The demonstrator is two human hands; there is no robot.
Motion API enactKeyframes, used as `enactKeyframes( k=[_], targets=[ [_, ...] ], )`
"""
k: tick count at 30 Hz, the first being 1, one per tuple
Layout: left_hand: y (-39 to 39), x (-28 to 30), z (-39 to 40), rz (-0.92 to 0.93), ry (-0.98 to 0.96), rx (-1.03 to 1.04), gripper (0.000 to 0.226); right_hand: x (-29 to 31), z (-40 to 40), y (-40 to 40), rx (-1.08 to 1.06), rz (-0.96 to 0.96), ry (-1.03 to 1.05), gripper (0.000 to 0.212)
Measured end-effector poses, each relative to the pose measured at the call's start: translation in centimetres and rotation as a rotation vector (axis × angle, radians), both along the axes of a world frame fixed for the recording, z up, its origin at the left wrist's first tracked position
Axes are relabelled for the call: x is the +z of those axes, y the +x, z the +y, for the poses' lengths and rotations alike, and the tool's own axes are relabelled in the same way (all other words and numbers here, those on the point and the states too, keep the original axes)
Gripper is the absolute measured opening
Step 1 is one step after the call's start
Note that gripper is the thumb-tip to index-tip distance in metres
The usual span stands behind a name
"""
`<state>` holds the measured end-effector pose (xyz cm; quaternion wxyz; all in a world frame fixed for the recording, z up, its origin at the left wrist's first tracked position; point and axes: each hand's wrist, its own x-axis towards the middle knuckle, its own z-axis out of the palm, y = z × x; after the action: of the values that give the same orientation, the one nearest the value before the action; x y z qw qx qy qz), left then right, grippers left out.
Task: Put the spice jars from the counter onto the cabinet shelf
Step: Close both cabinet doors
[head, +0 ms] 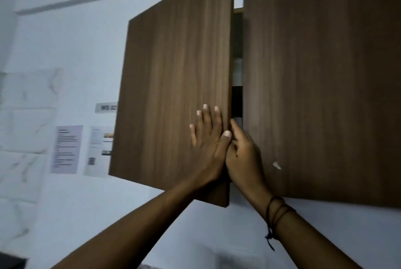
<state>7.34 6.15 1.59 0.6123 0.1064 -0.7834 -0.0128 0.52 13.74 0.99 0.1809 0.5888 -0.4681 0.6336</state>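
Note:
A brown wooden wall cabinet fills the view. Its left door (173, 77) stands partly swung out toward me, and its right door (321, 95) is closed. My left hand (206, 145) lies flat on the front of the left door near its free edge, fingers spread. My right hand (243, 158) reaches into the narrow gap (237, 99) between the doors, fingers curled around the left door's edge. Through the gap I see a dark interior, a shelf line, and something pale (237, 71) that is too blurred to name. No spice jar or counter is in view.
Two printed sheets (64, 149) (97, 151) and a small label plate (106, 107) hang on the white wall left of the cabinet. Marble-look tiles (21, 138) cover the far left. A dark cord bracelet (275, 210) circles my right wrist.

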Motion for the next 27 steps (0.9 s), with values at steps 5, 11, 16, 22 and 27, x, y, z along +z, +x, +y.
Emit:
enactKeyframes(
  k=[5, 11, 16, 22, 27],
  targets=[
    [-3.8, 0.3, -1.9, -0.095, -0.021, 0.075, 0.065, 0.4, -1.0, -4.3, -0.435, 0.241, -0.020, 0.038],
    [-6.8, 0.8, -4.2, -0.248, -0.044, 0.188, 0.069, 0.2, -2.7, -7.7, -0.772, 0.399, 0.185, 0.056],
    [-8.5, 0.7, -5.9, -0.292, -0.079, 0.241, 0.073, -0.1, -4.0, -8.9, -0.878, 0.462, 0.320, 0.075],
    [-10.1, 0.8, -7.5, -0.321, -0.087, 0.304, 0.073, -0.8, -5.0, -10.9, -0.898, 0.450, 0.358, 0.066],
    [-11.0, 0.4, -8.7, -0.289, -0.124, 0.354, 0.073, -1.2, -5.8, -11.9, -0.895, 0.472, 0.331, 0.061]
  ],
)
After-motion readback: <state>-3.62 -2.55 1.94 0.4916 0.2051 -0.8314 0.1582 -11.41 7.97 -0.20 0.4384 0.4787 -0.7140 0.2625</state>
